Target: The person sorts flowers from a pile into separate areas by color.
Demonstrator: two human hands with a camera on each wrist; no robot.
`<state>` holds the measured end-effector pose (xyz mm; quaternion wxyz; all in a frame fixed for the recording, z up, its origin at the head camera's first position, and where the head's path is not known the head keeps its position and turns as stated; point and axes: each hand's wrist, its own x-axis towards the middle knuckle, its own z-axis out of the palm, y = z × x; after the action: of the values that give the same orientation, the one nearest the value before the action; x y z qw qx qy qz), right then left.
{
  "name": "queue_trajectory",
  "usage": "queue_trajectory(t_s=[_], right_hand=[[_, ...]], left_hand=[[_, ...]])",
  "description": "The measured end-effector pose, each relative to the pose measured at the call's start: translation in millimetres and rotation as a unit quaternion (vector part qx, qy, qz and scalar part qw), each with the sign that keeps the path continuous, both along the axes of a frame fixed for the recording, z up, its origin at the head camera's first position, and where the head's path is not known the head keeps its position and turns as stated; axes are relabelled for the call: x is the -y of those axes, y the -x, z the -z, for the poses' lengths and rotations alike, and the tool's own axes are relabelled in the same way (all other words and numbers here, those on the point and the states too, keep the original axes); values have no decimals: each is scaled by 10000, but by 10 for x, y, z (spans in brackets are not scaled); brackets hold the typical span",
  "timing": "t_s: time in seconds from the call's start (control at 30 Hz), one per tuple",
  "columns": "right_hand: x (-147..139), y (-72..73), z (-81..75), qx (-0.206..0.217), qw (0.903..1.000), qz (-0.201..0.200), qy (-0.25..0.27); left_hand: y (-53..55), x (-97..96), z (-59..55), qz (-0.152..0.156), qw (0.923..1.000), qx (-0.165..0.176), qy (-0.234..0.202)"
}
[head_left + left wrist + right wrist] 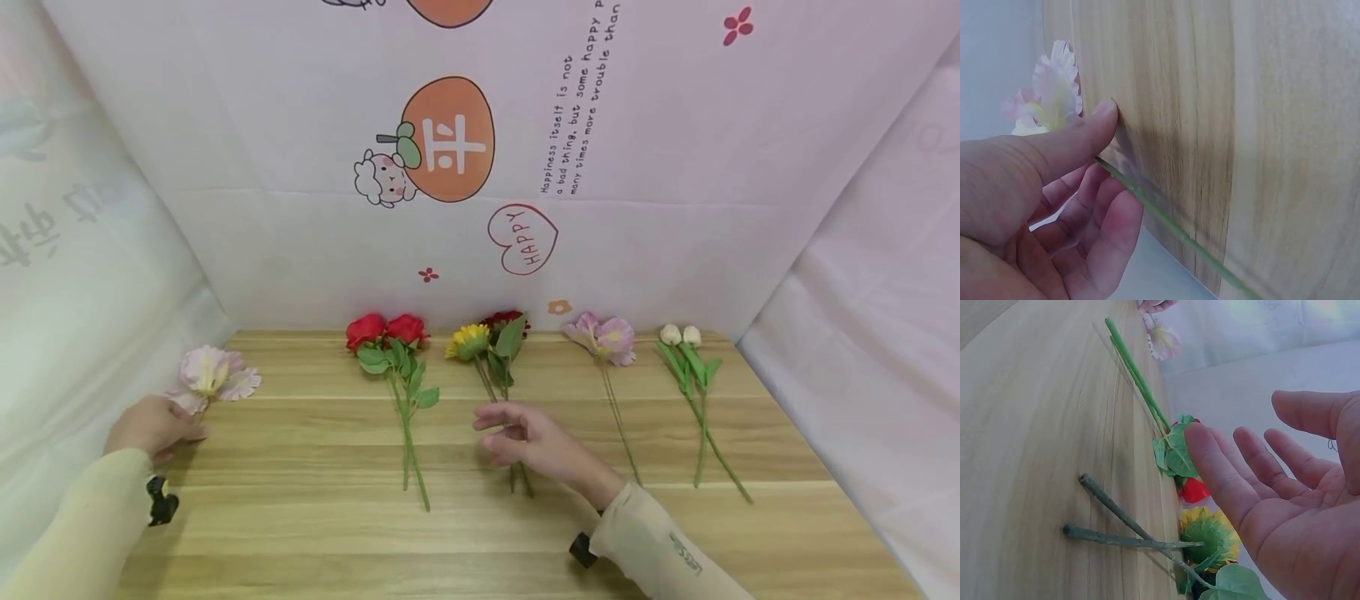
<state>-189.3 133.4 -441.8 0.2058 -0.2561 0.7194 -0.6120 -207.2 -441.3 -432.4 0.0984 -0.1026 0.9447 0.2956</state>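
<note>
At the table's left edge my left hand (153, 427) pinches the green stem (1175, 230) of a pale pink ruffled flower (212, 372) between thumb and fingers, just below the bloom. My right hand (528, 437) hovers over the crossed stems of a yellow sunflower (471, 342) and a dark red flower (504, 319). In the right wrist view its fingers (1219, 465) are loosely extended and hold nothing. Two red roses (386, 330) with green leaves lie between the hands, their stems crossing low down.
Right of my right hand lie a pink-purple flower (606, 338) on thin stems and two white tulips (680, 336) with crossed stems. White printed cloth (300, 250) rises behind the wooden table (315, 533) and at both sides.
</note>
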Motion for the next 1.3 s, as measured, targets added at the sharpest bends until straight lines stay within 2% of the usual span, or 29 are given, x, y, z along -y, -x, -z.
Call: queue_trajectory(t_s=[0.3,0.6,0.87,1.3], right_hand=[[16,-1,34,18,10000,-74,18],[-1,-11,10,38,9998,-124,-133],[-45,-40,-10,70,9997,-124,-218],[-103,-57,0,35,9997,-129,-190]], left_hand=[[21,-52,-11,46,10000,70,-18],[7,-25,12,82,9998,119,-166],[48,-28,12,118,9996,180,-185],[41,-46,39,-149,9985,260,-464]])
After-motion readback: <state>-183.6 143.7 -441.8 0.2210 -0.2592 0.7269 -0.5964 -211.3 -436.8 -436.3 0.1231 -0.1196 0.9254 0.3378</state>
